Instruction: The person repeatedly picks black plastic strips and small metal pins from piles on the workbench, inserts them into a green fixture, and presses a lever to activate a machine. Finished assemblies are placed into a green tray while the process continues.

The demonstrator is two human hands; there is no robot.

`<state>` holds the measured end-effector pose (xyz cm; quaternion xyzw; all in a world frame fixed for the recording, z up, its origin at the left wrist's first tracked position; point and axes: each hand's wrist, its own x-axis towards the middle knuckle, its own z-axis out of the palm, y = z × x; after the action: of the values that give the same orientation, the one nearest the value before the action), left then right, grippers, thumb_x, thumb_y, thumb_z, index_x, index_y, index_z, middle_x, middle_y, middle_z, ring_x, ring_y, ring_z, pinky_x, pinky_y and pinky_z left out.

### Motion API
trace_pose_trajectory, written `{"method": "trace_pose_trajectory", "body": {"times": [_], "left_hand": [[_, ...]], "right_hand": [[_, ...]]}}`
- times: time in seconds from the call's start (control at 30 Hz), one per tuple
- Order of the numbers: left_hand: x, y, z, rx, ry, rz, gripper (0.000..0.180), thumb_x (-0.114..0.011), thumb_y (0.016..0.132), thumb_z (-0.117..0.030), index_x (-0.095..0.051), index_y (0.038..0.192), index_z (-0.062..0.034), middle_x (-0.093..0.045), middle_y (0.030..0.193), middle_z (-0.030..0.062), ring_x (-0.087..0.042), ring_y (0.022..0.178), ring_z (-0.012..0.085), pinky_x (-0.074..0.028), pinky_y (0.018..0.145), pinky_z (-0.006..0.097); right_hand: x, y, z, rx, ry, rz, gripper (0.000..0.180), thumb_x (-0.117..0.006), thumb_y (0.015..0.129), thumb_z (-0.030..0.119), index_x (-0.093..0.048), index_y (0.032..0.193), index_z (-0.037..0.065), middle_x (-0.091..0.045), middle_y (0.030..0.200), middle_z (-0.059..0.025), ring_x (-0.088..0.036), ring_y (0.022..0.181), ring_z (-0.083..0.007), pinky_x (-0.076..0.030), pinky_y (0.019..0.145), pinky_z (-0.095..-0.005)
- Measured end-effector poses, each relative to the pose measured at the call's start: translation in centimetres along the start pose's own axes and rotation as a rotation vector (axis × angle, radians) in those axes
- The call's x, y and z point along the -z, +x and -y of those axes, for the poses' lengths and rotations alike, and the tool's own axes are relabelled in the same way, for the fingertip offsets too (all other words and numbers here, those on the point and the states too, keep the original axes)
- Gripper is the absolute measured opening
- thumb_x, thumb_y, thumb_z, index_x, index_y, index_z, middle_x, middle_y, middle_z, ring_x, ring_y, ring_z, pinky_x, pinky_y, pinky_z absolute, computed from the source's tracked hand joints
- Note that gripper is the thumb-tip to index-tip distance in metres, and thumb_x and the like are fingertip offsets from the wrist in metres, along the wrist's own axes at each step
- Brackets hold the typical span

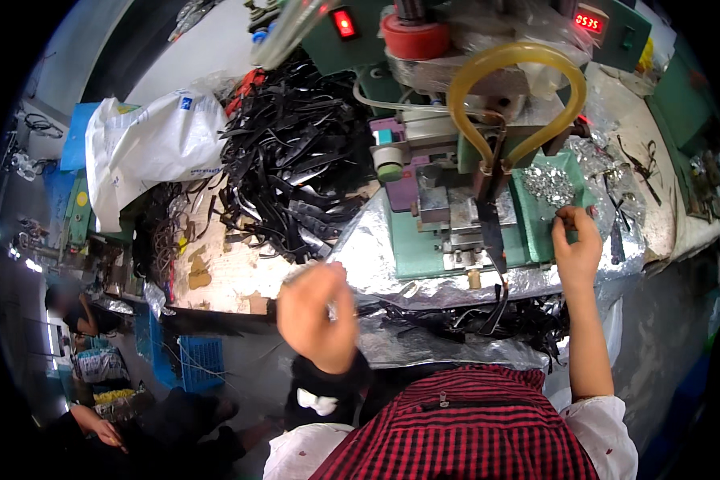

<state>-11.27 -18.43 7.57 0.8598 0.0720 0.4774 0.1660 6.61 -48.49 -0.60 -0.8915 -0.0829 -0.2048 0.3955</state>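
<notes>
My left hand (pixel 316 312) is raised near the bench's front edge, fingers curled around a thin pale piece whose kind I cannot make out. My right hand (pixel 576 244) rests at the right side of the green press machine (pixel 472 216), its fingertips pinched beside a heap of small shiny metal bits (pixel 548 184). A black strip (pixel 492 232) hangs down from the machine's middle, between my hands. A yellowish rubber hose (pixel 516 88) loops above it.
A big tangle of black plastic strips (pixel 292 160) covers the bench on the left, next to a white sack (pixel 152 144). Silver foil (pixel 392 256) lines the bench front, with black scraps (pixel 488 320) below. Another person (pixel 80 312) sits far left near a blue crate (pixel 200 360).
</notes>
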Motion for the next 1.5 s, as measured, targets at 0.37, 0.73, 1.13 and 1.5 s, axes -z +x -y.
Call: {"method": "trace_pose_trajectory", "body": {"times": [0.37,0.73,1.13,1.5], "left_hand": [[-8.8,0.7,15.0,-0.185,0.520,0.465,0.012,-0.066,0.073,-0.003,-0.071,0.083,-0.0078,-0.055,0.092,0.0104,-0.057,0.089,0.0322,-0.045,0.074,0.044],[-6.9,2.5,10.4,0.108,-0.106,0.253,0.009,-0.074,0.085,0.000,-0.069,0.093,-0.0025,-0.070,0.089,0.0119,-0.069,0.079,0.0314,-0.053,0.069,0.034],[-6.6,-0.6,4.5,0.376,-0.521,0.132,0.012,-0.066,0.097,0.000,-0.067,0.108,0.0055,-0.071,0.100,0.0107,-0.068,0.081,0.0138,-0.052,0.072,0.023],[-3.6,2.7,-4.1,-0.369,-0.413,0.262,0.031,-0.082,0.076,0.005,-0.070,0.104,-0.0028,-0.074,0.108,0.0194,-0.074,0.091,0.0291,-0.058,0.071,0.034]], "right_hand": [[-1.4,0.7,0.9,0.059,0.111,0.069,0.013,-0.070,0.087,0.005,-0.073,0.100,0.001,-0.072,0.098,-0.0138,-0.068,0.092,-0.0311,-0.052,0.084,-0.0372],[3.6,-0.4,5.1,0.154,0.240,0.068,0.014,-0.069,0.087,0.002,-0.074,0.100,0.001,-0.072,0.099,-0.0113,-0.067,0.093,-0.0256,-0.050,0.086,-0.0358],[-2.9,1.1,11.6,-0.115,0.870,0.102,0.035,-0.073,0.086,0.000,-0.061,0.119,0.000,-0.071,0.101,-0.0075,-0.067,0.095,-0.0133,-0.051,0.088,-0.0276],[2.1,-1.7,14.5,0.257,0.571,0.235,0.062,-0.068,0.088,0.006,-0.046,0.145,-0.002,-0.057,0.137,-0.0230,-0.054,0.132,-0.0409,-0.043,0.110,-0.0474]]}}
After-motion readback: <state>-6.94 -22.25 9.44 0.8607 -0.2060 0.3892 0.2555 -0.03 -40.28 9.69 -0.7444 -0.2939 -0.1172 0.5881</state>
